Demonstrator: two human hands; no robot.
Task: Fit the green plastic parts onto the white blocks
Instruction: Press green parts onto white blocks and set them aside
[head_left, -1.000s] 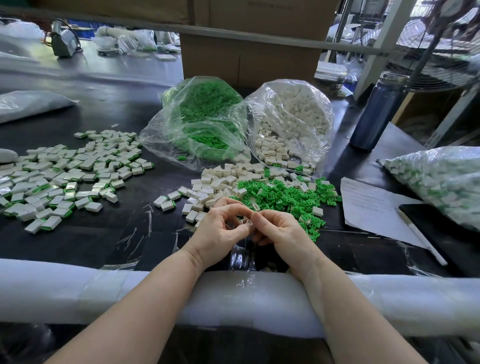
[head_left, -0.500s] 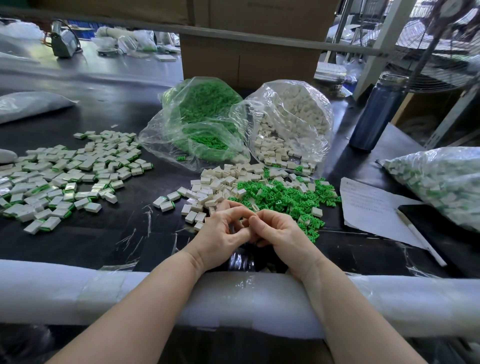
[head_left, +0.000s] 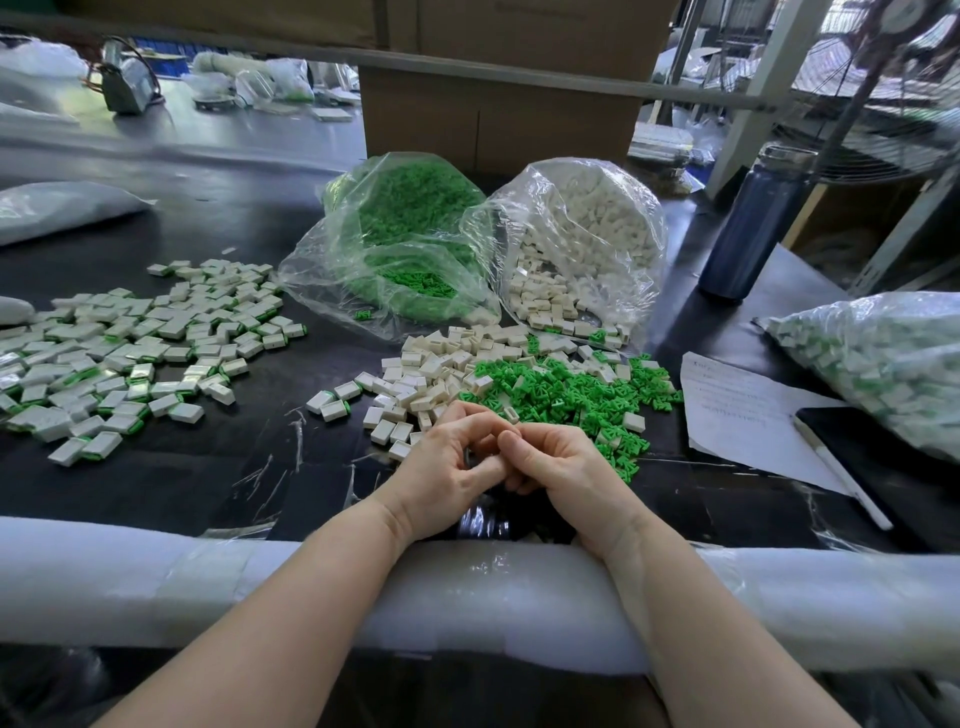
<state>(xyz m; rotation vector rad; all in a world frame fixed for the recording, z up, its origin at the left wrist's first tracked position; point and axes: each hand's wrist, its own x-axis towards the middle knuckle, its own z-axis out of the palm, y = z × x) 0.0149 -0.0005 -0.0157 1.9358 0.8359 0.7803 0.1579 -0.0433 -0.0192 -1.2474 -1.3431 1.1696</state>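
My left hand (head_left: 447, 467) and my right hand (head_left: 561, 467) meet at the table's front edge, fingers curled, fingertips pinching together round a small piece that the fingers hide. Just beyond them lie a loose heap of white blocks (head_left: 431, 374) and, to its right, a heap of green plastic parts (head_left: 561, 387). A wide spread of white blocks with green parts fitted (head_left: 130, 348) covers the table on the left; two more (head_left: 332, 405) lie apart near the middle.
Behind the heaps stand an open bag of green parts (head_left: 405, 228) and an open bag of white blocks (head_left: 582, 244). On the right are a blue bottle (head_left: 748, 228), a full bag (head_left: 883, 358), paper (head_left: 737, 410) and a pen (head_left: 841, 467). White foam padding (head_left: 156, 577) lines the near edge.
Both hands stay together in the same spot; only the fingers have shifted slightly round the hidden piece.
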